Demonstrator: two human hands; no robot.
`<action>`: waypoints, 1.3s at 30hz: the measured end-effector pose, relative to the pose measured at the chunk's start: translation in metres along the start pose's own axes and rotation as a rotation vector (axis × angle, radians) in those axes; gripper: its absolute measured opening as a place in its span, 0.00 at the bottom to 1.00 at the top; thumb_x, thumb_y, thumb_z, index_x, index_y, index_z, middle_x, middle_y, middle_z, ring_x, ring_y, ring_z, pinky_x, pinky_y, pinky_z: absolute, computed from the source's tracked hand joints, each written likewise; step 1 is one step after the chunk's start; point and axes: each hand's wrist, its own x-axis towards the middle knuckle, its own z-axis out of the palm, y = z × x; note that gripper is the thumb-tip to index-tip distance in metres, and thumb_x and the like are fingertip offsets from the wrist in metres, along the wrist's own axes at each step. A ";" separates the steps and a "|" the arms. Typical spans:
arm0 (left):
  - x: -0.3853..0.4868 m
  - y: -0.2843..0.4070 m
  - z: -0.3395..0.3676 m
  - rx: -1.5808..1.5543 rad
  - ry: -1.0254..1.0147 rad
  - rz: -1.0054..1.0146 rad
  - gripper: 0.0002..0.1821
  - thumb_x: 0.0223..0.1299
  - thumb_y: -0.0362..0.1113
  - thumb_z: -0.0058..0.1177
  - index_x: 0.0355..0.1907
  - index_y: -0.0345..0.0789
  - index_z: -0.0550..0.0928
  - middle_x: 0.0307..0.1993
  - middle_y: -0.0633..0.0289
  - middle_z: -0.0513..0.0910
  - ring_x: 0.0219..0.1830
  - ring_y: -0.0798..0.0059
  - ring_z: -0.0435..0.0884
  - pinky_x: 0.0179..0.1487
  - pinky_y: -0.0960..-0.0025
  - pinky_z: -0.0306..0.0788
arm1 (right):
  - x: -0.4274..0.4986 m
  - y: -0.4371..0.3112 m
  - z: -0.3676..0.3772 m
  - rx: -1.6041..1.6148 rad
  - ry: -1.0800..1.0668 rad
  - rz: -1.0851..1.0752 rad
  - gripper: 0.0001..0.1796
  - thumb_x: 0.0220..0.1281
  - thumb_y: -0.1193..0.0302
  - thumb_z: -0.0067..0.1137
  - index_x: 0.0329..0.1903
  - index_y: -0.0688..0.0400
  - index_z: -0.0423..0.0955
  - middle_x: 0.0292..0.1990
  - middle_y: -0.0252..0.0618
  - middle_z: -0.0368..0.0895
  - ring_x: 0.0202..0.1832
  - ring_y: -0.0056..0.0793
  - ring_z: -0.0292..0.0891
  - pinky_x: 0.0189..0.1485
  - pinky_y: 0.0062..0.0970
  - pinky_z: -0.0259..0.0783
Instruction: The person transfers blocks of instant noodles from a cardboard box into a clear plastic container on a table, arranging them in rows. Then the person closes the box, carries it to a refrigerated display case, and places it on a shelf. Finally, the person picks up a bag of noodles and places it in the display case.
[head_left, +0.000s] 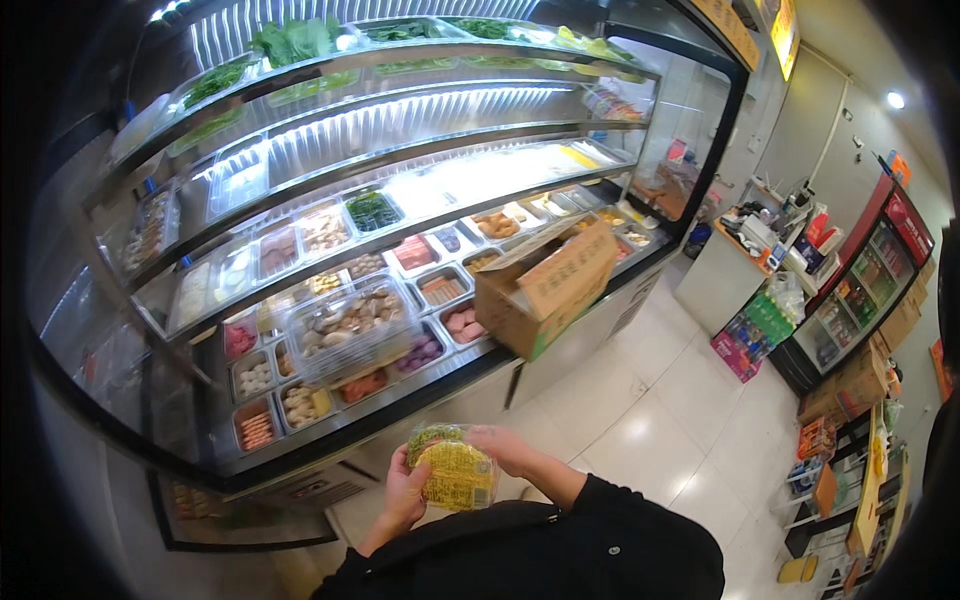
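Before my chest are two round dried noodle cakes in clear plastic wrappers. The yellow noodle cake (456, 480) is in front, and a green noodle cake (435, 435) shows behind its upper edge. My left hand (405, 484) grips them from the left side, its thumb on the front of the yellow one. At the upper right edge, my right hand (504, 450) is closed on the wrapping, its fingertips blurred and partly hidden. Just beyond both hands runs the front edge of a lit refrigerated display case (420, 397).
An opened cardboard box (547, 289) overhangs the case's front edge. Beside it, a clear tub of mushrooms (352, 326) rests over steel food pans. Leafy greens (296, 41) fill the top shelf. To the right stand a counter (705, 274), a drinks fridge (855, 292) and tables (870, 510).
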 end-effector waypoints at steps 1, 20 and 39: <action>0.017 -0.023 0.022 0.014 -0.012 -0.048 0.27 0.58 0.30 0.60 0.58 0.34 0.65 0.54 0.58 0.76 0.54 0.69 0.76 0.58 0.63 0.71 | -0.010 -0.005 -0.033 0.019 0.004 -0.017 0.18 0.61 0.65 0.60 0.50 0.62 0.73 0.39 0.35 0.80 0.41 0.20 0.76 0.42 0.24 0.73; 0.316 -0.302 0.351 -0.068 -0.574 -0.830 0.34 0.58 0.29 0.59 0.67 0.38 0.62 0.60 0.59 0.72 0.60 0.66 0.73 0.63 0.57 0.68 | -0.090 -0.239 -0.462 -0.610 0.757 -0.532 0.17 0.51 0.78 0.62 0.46 0.65 0.75 0.39 0.39 0.82 0.39 0.23 0.78 0.41 0.25 0.75; 0.642 -0.375 0.533 -0.104 -0.203 -0.193 0.30 0.58 0.30 0.58 0.64 0.34 0.67 0.54 0.57 0.77 0.55 0.67 0.77 0.59 0.61 0.72 | 0.193 -0.780 -0.837 -1.604 0.457 -1.148 0.22 0.51 0.82 0.58 0.52 0.60 0.73 0.44 0.50 0.79 0.49 0.48 0.76 0.50 0.33 0.70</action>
